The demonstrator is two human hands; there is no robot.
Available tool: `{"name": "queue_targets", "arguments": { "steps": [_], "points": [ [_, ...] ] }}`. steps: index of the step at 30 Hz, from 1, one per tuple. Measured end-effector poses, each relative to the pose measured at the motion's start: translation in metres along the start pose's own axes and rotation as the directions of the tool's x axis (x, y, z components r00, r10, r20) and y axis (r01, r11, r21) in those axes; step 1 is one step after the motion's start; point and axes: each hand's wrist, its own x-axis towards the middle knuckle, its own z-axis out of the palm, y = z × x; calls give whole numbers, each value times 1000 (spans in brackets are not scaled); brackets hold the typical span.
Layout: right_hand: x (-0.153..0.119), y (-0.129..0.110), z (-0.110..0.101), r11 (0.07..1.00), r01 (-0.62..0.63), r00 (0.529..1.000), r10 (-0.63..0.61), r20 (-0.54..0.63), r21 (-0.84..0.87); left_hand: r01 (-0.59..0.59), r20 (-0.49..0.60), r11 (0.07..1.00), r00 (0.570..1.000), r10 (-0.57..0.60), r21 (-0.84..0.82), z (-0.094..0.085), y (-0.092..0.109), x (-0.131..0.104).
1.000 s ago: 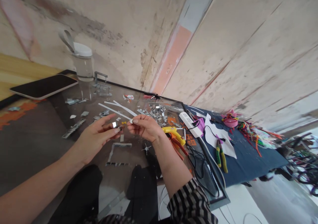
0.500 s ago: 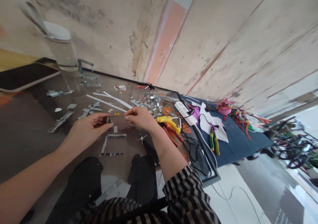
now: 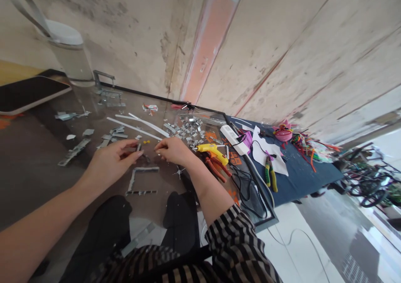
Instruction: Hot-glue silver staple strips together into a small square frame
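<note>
My left hand (image 3: 109, 164) is closed in a pinch on a small grey strip (image 3: 139, 147), held upright between thumb and fingers above the glass tabletop. To its right, my right hand (image 3: 172, 150) has its fingertips pressed together; whatever is in them is too small to make out. A gap separates the two hands. Just below them lies a three-sided grey frame (image 3: 133, 180) made of thin strips. A tiny yellow piece (image 3: 146, 141) rests between and beyond the hands, near long white strips (image 3: 134, 128).
A yellow glue gun (image 3: 213, 151) and red-handled pliers (image 3: 216, 169) lie right of my right hand, near a white power strip (image 3: 233, 139) and black cables. Silvery scraps (image 3: 188, 130) are heaped beyond. At the left are a phone (image 3: 31, 93) and a bottle (image 3: 70, 57).
My right hand has dropped slightly and its fingers have curled in. A small pale rectangle that lay on the table between the hands no longer shows there. The view has shifted a little.
</note>
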Motion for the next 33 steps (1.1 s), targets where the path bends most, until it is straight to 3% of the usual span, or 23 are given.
{"name": "queue_targets", "arguments": {
  "steps": [10,16,19,22,25,29,33],
  "points": [
    [-5,-11,-5,964,-63,998,60,17,257,-28,-58,997,998,32,76,-16,21,-9],
    [-9,-19,-6,783,-139,990,117,76,606,-100,-51,986,993,107,132,-18,22,-10],
    [-7,-15,-2,738,-158,987,124,98,656,-134,-37,979,989,141,155,-16,19,-9],
    [-5,-11,3,856,-120,991,137,3,502,-157,-35,974,986,164,162,-15,17,-8],
    [-5,-11,8,992,-72,991,83,-106,108,-170,-28,972,984,177,162,-12,12,-8],
    [-6,-14,15,943,-27,998,8,-59,-331,-199,7,968,980,201,154,-7,6,-6],
    [-4,-15,18,907,13,1000,-21,-14,-421,-237,15,957,971,238,169,-5,6,-6]
  ]
}}
